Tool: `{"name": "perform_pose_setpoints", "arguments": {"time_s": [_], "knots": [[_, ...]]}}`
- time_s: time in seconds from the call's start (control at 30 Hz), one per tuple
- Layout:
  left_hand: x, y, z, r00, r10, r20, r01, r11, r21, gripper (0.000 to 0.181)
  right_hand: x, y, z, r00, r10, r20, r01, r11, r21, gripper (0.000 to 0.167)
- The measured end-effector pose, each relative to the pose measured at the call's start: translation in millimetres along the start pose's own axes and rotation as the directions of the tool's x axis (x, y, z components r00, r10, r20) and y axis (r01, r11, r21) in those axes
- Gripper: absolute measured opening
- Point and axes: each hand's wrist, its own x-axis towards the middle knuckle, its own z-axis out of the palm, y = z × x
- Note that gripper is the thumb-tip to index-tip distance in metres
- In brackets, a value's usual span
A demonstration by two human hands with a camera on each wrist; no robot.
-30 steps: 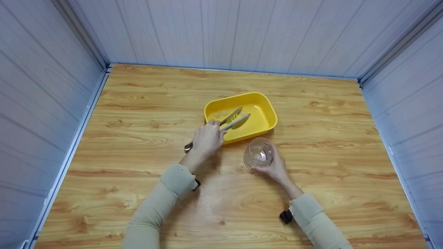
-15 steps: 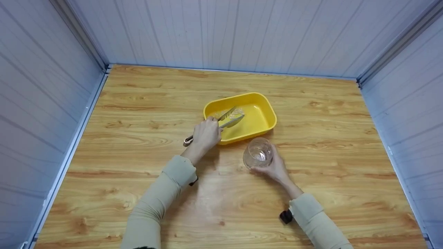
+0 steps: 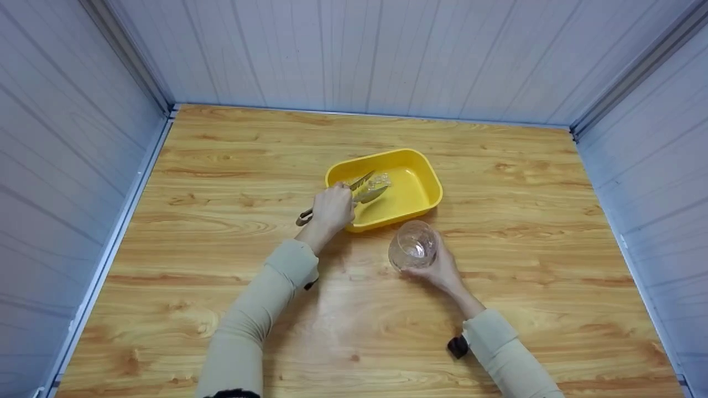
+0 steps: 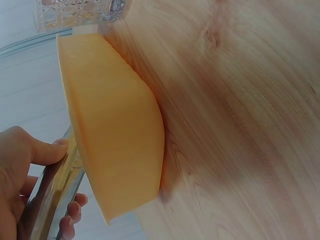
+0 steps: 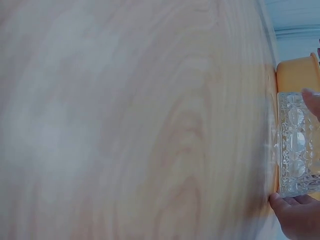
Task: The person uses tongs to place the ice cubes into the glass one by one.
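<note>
Head view first, and the left hand [image 3: 333, 209] is clamped round the tongs [image 3: 371, 194], their handle end poking out behind the hand, their two tips spread apart ahead of it. Just beyond that hand sits the yellow container [image 3: 431, 207], and the tips are over its inside; the small clear pieces [image 3: 381, 179] lie in there, past the fingers and by the tips, though whether metal touches them I can't tell. Over to the right hand [image 3: 440, 268], curled around the side of the clear glass [image 3: 412, 246]; the glass stands on the wooden table [image 3: 221, 249], against that palm, near the container and on the near side of it. Now the left wrist: thumb along one arm of the tongs, fingertips bent round the other, a firm hold, with the container's outer wall right in front of the hand, hiding what's inside, and the patterned glass well beyond the fingers. And the right wrist: the hand is partly cut off, yet there are its digits at opposite sides of the faceted glass, one low by the base, the container just behind the glass from that hand.
</note>
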Motion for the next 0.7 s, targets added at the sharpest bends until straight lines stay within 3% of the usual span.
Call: {"name": "perform_pose_setpoints", "arguments": {"time_s": [0.47,0.7], "knots": [[12.3,-2.2,3.5,0.998,-0.001,0.07,-0.001,1.0,0.026,0.02,0.2,0,0,1.0,0.009,0.006,-0.01,1.0,0.018,0.104],[15.2,-3.2,6.0,0.997,0.007,0.08,-0.011,0.999,0.046,0.026,0.0,0,0,1.0,0.02,0.009,-0.02,1.0,0.023,0.106]]}}
